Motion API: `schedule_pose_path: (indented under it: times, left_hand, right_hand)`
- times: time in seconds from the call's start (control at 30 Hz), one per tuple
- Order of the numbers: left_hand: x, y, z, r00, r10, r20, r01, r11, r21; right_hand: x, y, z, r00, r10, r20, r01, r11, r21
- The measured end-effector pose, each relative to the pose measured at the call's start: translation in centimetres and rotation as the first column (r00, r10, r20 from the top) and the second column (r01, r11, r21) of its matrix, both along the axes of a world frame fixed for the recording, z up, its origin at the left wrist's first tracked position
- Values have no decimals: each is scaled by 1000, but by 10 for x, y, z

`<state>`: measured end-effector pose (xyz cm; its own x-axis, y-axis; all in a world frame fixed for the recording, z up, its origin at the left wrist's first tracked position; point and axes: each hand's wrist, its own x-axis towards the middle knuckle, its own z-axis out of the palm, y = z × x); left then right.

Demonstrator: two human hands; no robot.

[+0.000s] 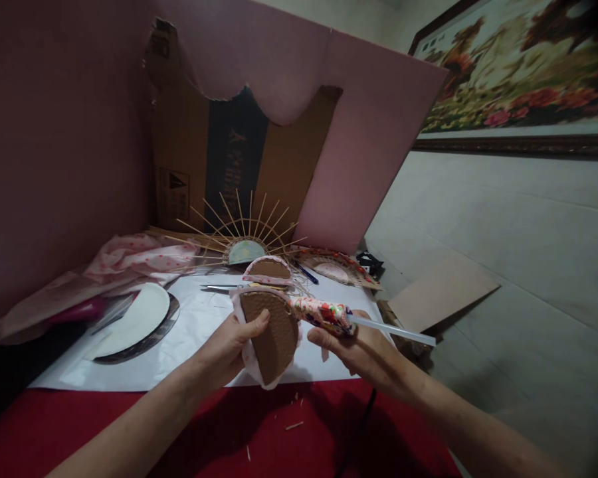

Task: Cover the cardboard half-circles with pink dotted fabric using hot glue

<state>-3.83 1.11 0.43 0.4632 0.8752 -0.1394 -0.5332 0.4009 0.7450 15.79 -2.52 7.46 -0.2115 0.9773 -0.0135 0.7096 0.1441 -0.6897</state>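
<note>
The cardboard half-round (272, 335), edged in pale fabric, stands tilted in the left hand (229, 345), which pinches its left side with the thumb flat on the brown face. The right hand (361, 346) is closed around a floral-wrapped glue gun (323, 313), just right of the cardboard, its front end pointing left at the piece's upper edge and a clear glue stick (393, 328) jutting out behind. Both forearms reach inward over the red worktop (219, 438), converging near the middle.
</note>
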Motion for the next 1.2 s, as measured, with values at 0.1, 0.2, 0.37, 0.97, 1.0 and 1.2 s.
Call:
schedule_pose_path:
  times: [0.1,0.2,0.37,0.97,1.0,1.2]
  left_hand:
    - [0,1,1,1000,12,10,-12,1000,-2]
    - [0,1,1,1000,0,27,-1,1000,13]
    - [1,0,3,1000,6,13,-6,1000,-9]
    - [1,-1,5,999,36,14,-36,999,1]
    - [1,-1,5,999,39,14,-39,999,2]
    - [1,-1,7,1000,6,7,-6,1000,-17]
  right_hand:
    - [1,1,-2,1000,-2,14,2,1000,9]
    - [4,1,-6,1000,-7,7,6,1000,7]
    - [9,-1,-10,1000,6,-17,-6,999,32]
    - [12,-3,-11,998,44,-52,-41,997,67]
    - [12,-3,-10,998,43,-43,-39,996,75]
    - [9,-4,-8,999,33,-26,-32,998,59]
